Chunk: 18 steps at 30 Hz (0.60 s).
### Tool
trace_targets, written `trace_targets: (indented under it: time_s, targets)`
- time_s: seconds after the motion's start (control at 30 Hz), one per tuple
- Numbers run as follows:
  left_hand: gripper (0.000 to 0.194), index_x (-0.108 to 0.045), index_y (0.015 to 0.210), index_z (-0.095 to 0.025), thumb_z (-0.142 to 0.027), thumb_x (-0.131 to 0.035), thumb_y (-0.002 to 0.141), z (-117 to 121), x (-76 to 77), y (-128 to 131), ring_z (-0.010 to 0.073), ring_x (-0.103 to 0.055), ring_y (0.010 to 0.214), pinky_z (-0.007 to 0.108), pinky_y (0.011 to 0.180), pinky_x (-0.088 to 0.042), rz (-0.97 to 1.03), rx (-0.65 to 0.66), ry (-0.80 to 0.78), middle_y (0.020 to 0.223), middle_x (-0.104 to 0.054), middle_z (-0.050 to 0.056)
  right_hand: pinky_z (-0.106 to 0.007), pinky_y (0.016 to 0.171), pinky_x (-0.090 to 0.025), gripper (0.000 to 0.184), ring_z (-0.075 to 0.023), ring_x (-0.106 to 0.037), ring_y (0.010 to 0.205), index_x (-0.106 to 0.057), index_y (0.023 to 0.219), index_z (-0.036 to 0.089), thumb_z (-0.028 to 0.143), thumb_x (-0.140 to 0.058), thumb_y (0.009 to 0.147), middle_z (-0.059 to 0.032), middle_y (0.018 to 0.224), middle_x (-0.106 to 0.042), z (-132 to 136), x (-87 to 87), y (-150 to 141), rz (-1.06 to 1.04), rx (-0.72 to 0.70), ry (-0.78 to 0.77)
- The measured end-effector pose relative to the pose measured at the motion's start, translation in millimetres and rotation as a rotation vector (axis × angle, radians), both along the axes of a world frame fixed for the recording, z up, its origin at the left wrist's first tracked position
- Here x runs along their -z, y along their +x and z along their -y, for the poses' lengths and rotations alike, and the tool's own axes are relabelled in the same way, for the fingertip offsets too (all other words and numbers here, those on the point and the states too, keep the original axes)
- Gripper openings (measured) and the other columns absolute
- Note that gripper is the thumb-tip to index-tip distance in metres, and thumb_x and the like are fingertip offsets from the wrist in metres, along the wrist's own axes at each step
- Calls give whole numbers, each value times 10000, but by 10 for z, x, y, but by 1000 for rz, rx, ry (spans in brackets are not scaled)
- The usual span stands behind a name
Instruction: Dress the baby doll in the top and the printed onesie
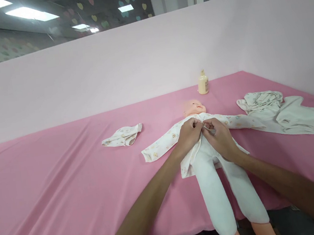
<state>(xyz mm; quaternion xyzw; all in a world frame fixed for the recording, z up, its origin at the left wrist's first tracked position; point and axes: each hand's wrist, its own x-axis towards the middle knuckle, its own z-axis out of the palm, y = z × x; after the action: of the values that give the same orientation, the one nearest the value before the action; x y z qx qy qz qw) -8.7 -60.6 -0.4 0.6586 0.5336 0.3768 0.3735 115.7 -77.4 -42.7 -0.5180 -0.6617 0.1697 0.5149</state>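
A baby doll (pixel 194 107) lies on its back on the pink table (pixel 52 186), head toward the wall. Its legs in white trousers (pixel 213 187) hang over the near edge. It wears a white printed shirt (pixel 161 145) with sleeves spread out to both sides. My left hand (pixel 189 133) pinches the shirt's left front edge at the doll's chest, fingers closed. My right hand (pixel 218 136) pinches the other front edge right beside it, fingers closed. The two hands touch at the chest.
A small folded printed garment (pixel 123 136) lies left of the doll. A heap of white clothes (pixel 285 113) lies to the right. A cream lotion bottle (pixel 203 83) stands by the pink wall behind the doll's head.
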Motion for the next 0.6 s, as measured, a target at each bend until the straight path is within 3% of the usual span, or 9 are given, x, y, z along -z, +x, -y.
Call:
trace_targets:
  time_s: [0.27, 0.43, 0.6]
  targets:
    - [108, -507, 754, -188, -255, -463, 826, 75, -112, -17, 127, -530, 737, 238, 636, -386, -144, 46, 26, 796, -591, 3, -383, 814, -429, 204, -214, -536, 849, -574, 966, 205, 257, -519, 777, -34, 868, -594, 11, -8, -11, 37, -5, -18]
    - [131, -484, 714, -204, -275, -447, 819, 160, -262, -143, 134, -484, 628, 249, 533, -323, -298, 172, 21, 719, -559, -6, -384, 826, -429, 242, -219, -538, 891, -559, 1022, 207, 238, -497, 790, -44, 922, -596, 16, 10, -3, 47, -4, -25]
    - [238, -331, 572, -192, -193, -443, 782, 295, -353, -184, 132, -379, 522, 290, 521, -228, -605, 197, 104, 582, -472, 1, -388, 831, -391, 118, -233, -501, 907, -532, 924, 206, 221, -486, 816, -70, 962, -564, 42, 18, -19, 223, 133, 152]
